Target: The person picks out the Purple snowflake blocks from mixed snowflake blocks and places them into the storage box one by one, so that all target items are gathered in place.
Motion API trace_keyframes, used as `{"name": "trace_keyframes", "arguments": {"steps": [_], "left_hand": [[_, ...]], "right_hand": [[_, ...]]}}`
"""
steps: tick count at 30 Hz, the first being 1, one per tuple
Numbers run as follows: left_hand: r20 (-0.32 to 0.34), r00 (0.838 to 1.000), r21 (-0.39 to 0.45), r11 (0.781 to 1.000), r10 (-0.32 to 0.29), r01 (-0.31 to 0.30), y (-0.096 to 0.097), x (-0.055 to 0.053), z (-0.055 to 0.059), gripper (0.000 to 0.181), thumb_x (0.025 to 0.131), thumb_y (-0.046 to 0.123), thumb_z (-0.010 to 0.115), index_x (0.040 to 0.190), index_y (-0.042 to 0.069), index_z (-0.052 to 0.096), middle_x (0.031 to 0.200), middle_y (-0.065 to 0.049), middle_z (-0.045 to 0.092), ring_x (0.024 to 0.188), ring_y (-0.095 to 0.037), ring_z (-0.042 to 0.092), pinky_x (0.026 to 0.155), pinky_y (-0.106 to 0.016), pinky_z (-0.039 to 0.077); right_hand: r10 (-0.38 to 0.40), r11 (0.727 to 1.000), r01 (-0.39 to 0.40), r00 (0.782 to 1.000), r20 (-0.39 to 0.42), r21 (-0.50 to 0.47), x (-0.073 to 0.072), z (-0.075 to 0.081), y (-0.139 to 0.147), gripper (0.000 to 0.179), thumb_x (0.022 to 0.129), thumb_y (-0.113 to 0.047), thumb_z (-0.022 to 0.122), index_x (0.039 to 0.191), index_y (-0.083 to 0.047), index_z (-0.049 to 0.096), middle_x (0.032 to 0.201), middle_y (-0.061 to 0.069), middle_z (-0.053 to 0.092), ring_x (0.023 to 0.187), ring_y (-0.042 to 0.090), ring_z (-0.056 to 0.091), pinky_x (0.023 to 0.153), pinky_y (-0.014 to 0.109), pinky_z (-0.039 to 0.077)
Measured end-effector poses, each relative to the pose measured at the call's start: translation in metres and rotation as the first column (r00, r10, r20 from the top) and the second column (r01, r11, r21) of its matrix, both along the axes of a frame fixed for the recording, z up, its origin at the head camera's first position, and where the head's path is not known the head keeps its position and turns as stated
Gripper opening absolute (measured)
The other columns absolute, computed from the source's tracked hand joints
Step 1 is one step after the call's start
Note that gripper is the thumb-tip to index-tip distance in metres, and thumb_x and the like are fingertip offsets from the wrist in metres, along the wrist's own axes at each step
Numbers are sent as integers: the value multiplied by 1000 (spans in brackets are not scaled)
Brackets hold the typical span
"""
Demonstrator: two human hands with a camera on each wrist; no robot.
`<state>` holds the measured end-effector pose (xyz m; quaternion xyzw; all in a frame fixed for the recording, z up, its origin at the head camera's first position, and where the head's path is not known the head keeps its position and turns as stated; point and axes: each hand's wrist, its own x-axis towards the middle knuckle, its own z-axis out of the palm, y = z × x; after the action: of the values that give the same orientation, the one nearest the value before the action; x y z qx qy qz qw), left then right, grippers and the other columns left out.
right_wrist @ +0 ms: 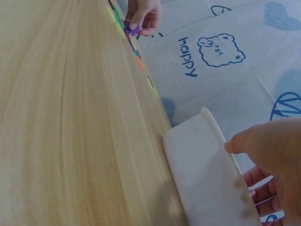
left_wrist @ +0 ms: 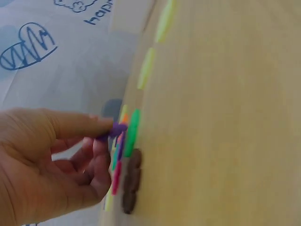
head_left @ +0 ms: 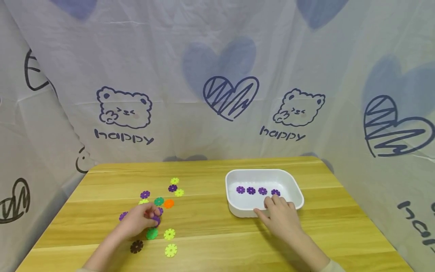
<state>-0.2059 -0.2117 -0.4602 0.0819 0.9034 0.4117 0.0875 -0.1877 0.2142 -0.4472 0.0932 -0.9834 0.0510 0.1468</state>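
My left hand (head_left: pixel 139 220) pinches a purple notched plastic disc (left_wrist: pixel 113 132) between thumb and fingertips, just above other discs on the wooden table. Close by are a green disc (head_left: pixel 152 234), an orange disc (head_left: pixel 168 204) and a dark brown disc (head_left: pixel 136 246). At the near right side of a white tub (head_left: pixel 242 212), my right hand (head_left: pixel 282 217) holds the rim, its thumb at the outer edge and its fingers reaching over inside. A row of several purple discs (head_left: pixel 251 190) lies on the tub's floor; the rightmost is partly behind the fingertips.
Yellow discs (head_left: pixel 171 250) lie nearest the table's front, with more yellow and purple discs (head_left: pixel 145 194) farther back. The wooden table (head_left: pixel 200 245) ends at a hanging white cloth (head_left: pixel 176 124) printed with hearts and bears, which also covers both sides.
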Motion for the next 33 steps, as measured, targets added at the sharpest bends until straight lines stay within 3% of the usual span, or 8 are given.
{"name": "trace_keyframes", "arguments": {"steps": [6, 10, 13, 18, 24, 28, 33], "left_hand": [[60, 993, 160, 983, -97, 86, -3, -1, 13, 14, 85, 9, 70, 95, 3, 64, 91, -8, 59, 85, -21, 58, 72, -27, 55], [53, 990, 198, 973, -132, 119, 3, -5, 24, 13, 87, 12, 70, 96, 3, 66, 94, -10, 64, 87, -22, 63, 76, -31, 58], [50, 989, 215, 968, -142, 128, 13, -10, 32, 16, 87, 14, 70, 97, 3, 67, 94, -10, 66, 83, -21, 65, 71, -33, 58], [56, 988, 263, 957, -143, 124, 38, -17, 45, 21, 88, 17, 71, 100, 2, 65, 98, -10, 64, 88, -19, 66, 78, -38, 58], [22, 984, 296, 942, -176, 161, 73, -29, 57, 19, 88, 18, 72, 100, 5, 67, 97, -7, 68, 87, -18, 66, 78, -32, 56], [28, 982, 375, 913, -188, 164, 100, -40, 62, 19, 88, 17, 72, 101, 4, 67, 98, -7, 70, 89, -17, 67, 83, -33, 55], [66, 983, 453, 883, -171, 124, 135, -55, 68, 16, 88, 14, 71, 101, 4, 68, 97, -4, 72, 88, -14, 67, 83, -31, 55]], "right_hand": [[8, 1000, -8, 1000, 9, 5, -1, 0, -1, 39, 89, -53, 61, 90, -13, 58, 81, 0, 49, 76, 18, 46, 73, 40, 42], [8, 1000, -8, 1000, 13, 8, -2, 1, -1, 40, 90, -53, 60, 89, -14, 58, 80, 0, 49, 75, 17, 45, 72, 39, 41], [7, 1000, -7, 1000, 15, 17, -2, 1, -1, 40, 90, -54, 60, 90, -14, 58, 81, 0, 49, 75, 17, 45, 72, 39, 41], [7, 1000, -7, 1000, 11, 24, -2, 0, -1, 41, 90, -54, 60, 90, -14, 58, 81, 0, 49, 75, 17, 45, 71, 38, 41], [7, 1000, -7, 1000, -5, 11, 0, 0, 1, 40, 89, -53, 62, 89, -14, 58, 80, -1, 48, 75, 17, 45, 71, 38, 41], [3, 1000, -3, 1000, -11, 4, 0, 0, 2, 39, 88, -53, 62, 88, -14, 58, 80, -1, 48, 76, 17, 44, 70, 37, 41], [3, 1000, -3, 1000, -24, -7, 1, 1, 3, 37, 88, -51, 64, 87, -15, 58, 79, -1, 49, 76, 17, 46, 69, 37, 42]]}}
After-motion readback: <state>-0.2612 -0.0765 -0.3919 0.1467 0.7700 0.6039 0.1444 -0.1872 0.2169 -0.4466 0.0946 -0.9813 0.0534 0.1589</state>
